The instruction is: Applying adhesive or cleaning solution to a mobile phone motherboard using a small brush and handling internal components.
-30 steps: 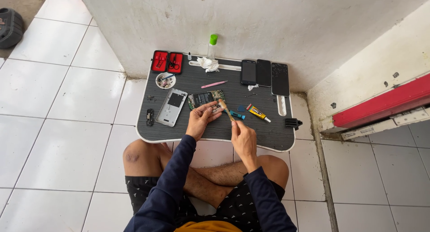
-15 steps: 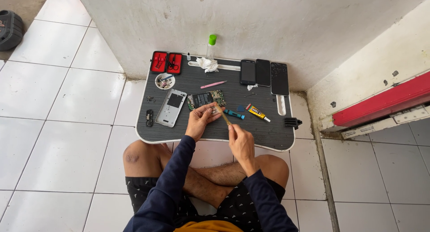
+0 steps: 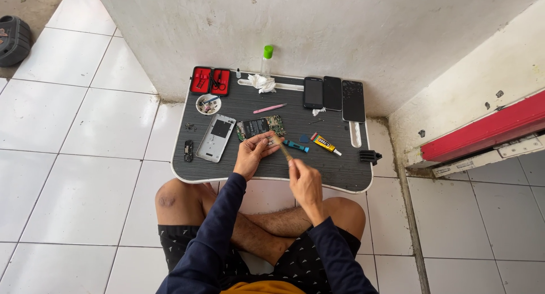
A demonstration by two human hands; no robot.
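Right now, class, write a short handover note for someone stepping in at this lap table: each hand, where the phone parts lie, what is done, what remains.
Left hand rests on the grey lap table, fingertips at the opened phone body with green circuit board.
Right hand holds a thin brownish stick-like tool, tip near that board.
Silver back cover lies off, left of the board; three dark phones sit at the far edge; yellow glue tube and blue tool lie to the right.
Done: cover removed. Left: board work, reassembly.
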